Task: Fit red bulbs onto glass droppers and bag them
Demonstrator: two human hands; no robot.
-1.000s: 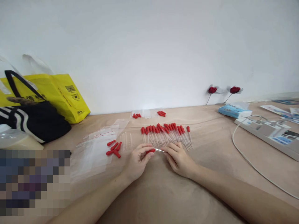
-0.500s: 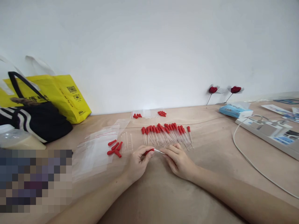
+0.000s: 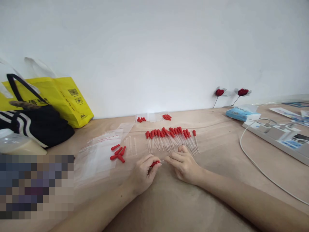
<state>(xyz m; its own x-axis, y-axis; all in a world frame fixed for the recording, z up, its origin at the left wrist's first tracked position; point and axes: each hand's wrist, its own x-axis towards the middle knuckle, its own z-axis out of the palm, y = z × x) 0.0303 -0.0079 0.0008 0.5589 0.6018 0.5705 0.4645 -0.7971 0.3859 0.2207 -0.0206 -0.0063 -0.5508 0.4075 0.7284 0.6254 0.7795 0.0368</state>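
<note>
Between thumb and fingers, my left hand [image 3: 146, 170] pinches a red rubber dropper bulb [image 3: 155, 163]. My right hand [image 3: 184, 164] is closed on a clear glass dropper tube [image 3: 162, 161], whose short visible end meets the bulb; the rest is hidden by my fingers. Beyond my hands lies a row of droppers [image 3: 166, 133] with red bulbs and clear tubes pointing toward me. Several loose red bulbs [image 3: 118, 153] lie to the left of my left hand. Close beside them, a few bare clear tubes [image 3: 131, 146] rest on the table.
Flat clear zip bags [image 3: 101, 154] lie at left, and another bag with red bulbs [image 3: 152, 117] sits by the wall. A yellow bag [image 3: 72, 103], black bag [image 3: 48, 122] and bottle [image 3: 21, 145] stand far left. At right are a tissue pack [image 3: 242, 114], power strip [image 3: 287, 138] and cable [image 3: 251, 164].
The red bulb and both hands have shifted slightly downward. Less of the clear tube shows between my hands, and my right fingers are more curled. The loose pieces lie as before.
</note>
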